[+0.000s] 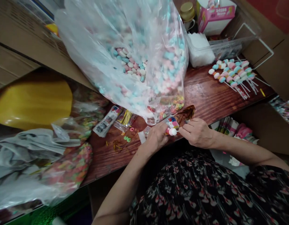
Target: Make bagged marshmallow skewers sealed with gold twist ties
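Note:
My left hand (156, 137), at the table's front edge, is closed around a marshmallow candy skewer (172, 132); a white ball and a pink piece show past the fingers. The skewer's thin white stick points right to my right hand (196, 132), whose fingers are pinched at the stick's end. Just beyond the hands lies a small printed packet (172, 122). Brown-gold foil (187, 112) lies close to my right fingertips. Above stands a large clear bag (163, 62) of pink, blue and white candies.
Finished-looking candy skewers (235, 73) lie piled at the right. Printed labels (108, 121), gold twist ties (125, 118) and loose gummy rings (127, 139) are left of my hands. A clear bin (229, 47) stands at the back right; bagged gummies (71, 165) and a yellow basin (34, 100) are left.

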Motion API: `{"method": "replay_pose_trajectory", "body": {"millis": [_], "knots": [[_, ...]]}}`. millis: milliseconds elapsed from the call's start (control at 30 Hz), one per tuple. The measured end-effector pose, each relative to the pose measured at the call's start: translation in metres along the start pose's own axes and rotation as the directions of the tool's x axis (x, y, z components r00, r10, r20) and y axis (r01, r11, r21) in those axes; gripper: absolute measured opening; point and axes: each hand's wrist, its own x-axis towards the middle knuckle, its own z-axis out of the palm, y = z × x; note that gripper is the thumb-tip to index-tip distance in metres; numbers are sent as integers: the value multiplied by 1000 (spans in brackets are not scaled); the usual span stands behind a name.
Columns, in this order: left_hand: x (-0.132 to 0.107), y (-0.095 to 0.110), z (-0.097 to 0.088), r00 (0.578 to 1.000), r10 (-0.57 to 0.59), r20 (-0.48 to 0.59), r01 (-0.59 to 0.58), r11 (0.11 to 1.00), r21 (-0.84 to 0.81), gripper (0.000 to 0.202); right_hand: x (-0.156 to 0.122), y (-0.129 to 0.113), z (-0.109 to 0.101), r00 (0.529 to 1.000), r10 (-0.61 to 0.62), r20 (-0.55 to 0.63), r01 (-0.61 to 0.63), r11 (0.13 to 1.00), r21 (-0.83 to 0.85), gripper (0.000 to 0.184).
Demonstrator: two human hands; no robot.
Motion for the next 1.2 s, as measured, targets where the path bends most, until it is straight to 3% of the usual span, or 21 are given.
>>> {"method": "replay_pose_trajectory", "body": {"millis": [167,267,333,400,433,567,667,800,1000,1100,1200], "knots": [[8,5,9,1000,-21,-6,21,1000,16,9,4,-4,13,998,22,65,-26,998,64,21],[9,9,5,999,-46,-3,46,998,-35,13,5,1,17,993,68,97,-73,996,57,17],[8,10,-4,999,-42,-1,42,999,-34,39,6,7,15,992,87,94,-91,995,43,18],[6,9,-17,999,-48,2,48,997,53,67,6,13,10,994,87,65,-90,995,31,20],[5,8,-23,998,-64,12,63,991,117,71,5,15,8,996,79,36,-80,996,28,21],[4,8,-37,971,-204,123,158,938,307,39,5,17,4,996,65,-66,-66,998,-15,24],[7,14,-34,956,-247,156,190,932,309,21,5,15,8,988,53,-148,-55,998,-13,27],[9,22,-23,969,-234,78,214,955,208,12,6,11,12,978,-7,-208,10,1000,11,26],[16,32,-4,966,-259,7,257,962,93,9,15,3,13,997,55,46,-57,997,47,18],[20,37,-7,980,-199,6,197,962,-190,13,20,9,17,987,68,147,-93,981,173,17],[18,37,-25,982,-175,73,186,818,-543,31,24,22,18,987,57,148,-102,942,321,16]]}}
